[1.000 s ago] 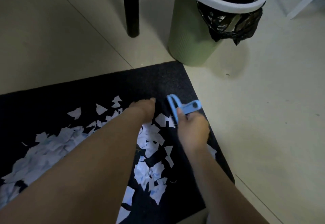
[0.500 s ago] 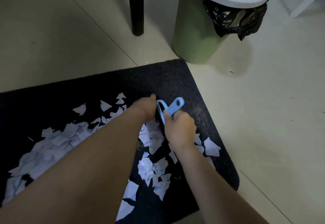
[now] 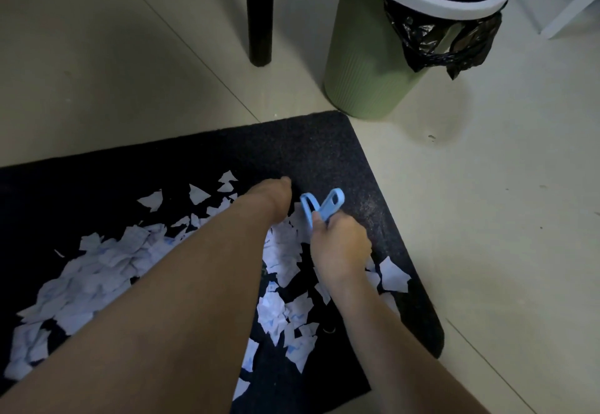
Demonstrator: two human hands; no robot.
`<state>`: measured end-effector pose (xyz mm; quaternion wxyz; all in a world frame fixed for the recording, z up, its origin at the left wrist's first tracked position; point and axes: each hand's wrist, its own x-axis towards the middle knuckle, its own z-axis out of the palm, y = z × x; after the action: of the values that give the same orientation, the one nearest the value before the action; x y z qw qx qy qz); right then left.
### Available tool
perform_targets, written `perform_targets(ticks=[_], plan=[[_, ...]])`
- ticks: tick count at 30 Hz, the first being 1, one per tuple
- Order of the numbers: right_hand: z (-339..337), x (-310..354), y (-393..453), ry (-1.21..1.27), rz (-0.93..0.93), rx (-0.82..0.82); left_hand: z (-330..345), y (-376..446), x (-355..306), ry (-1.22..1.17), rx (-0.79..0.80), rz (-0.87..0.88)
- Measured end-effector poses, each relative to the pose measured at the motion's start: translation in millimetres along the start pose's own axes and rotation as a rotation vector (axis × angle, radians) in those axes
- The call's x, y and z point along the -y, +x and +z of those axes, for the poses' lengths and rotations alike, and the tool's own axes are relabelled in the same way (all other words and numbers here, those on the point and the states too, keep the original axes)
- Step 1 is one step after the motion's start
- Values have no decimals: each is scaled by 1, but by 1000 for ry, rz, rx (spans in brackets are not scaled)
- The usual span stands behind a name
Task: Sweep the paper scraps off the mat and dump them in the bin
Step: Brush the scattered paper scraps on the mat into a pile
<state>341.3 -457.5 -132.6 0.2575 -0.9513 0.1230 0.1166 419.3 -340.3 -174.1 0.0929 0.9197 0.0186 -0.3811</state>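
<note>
Leftward is where the little blue brush (image 3: 319, 207) has travelled since a second ago, my right hand (image 3: 341, 248) dragging it across the mat toward my left hand (image 3: 272, 197), and the gap between the two has closed to almost nothing. Fingers of my right hand are curled tight round the brush's light blue handle, whose hanging-hole end sticks up and away from me; the bristle end is hidden under my knuckles. My left hand rests on the mat with its fingers turned down out of sight, so I cannot tell whether they hold anything or only brace against the pile.

Between and just nearer me than both hands lie the paper scraps (image 3: 279, 251), white torn bits; the biggest heap spreads off to my left along the dark mat (image 3: 292, 144), a smaller scatter lies under my right wrist, and one large piece sits near the mat's right edge. My right hand is the nearer one to those stray pieces, so I judge the next stroke should pull them leftward into the main heap.

Beyond the mat's far corner, just off it on the tiled floor, stands the green bin (image 3: 367, 66) with a black liner; I see no scraps inside it, though its bottom is hidden
</note>
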Motion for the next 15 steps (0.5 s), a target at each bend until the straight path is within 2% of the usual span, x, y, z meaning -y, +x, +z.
perform_targets(ticks=[2, 5, 9, 12, 15], plan=[[-8, -1, 2, 141, 55, 6, 0, -1, 2, -23, -5, 19], [-31, -8, 15, 265, 158, -105, -3, -6, 1, -37, 3, 23], [-33, -7, 23, 74, 138, -186, -7, -10, -2, -30, 11, 29], [-8, 8, 9, -14, 56, -103, -5, -10, 0, -35, -31, 28], [13, 23, -11, -2, 24, 16, 1, -5, 6, -87, -120, 49]])
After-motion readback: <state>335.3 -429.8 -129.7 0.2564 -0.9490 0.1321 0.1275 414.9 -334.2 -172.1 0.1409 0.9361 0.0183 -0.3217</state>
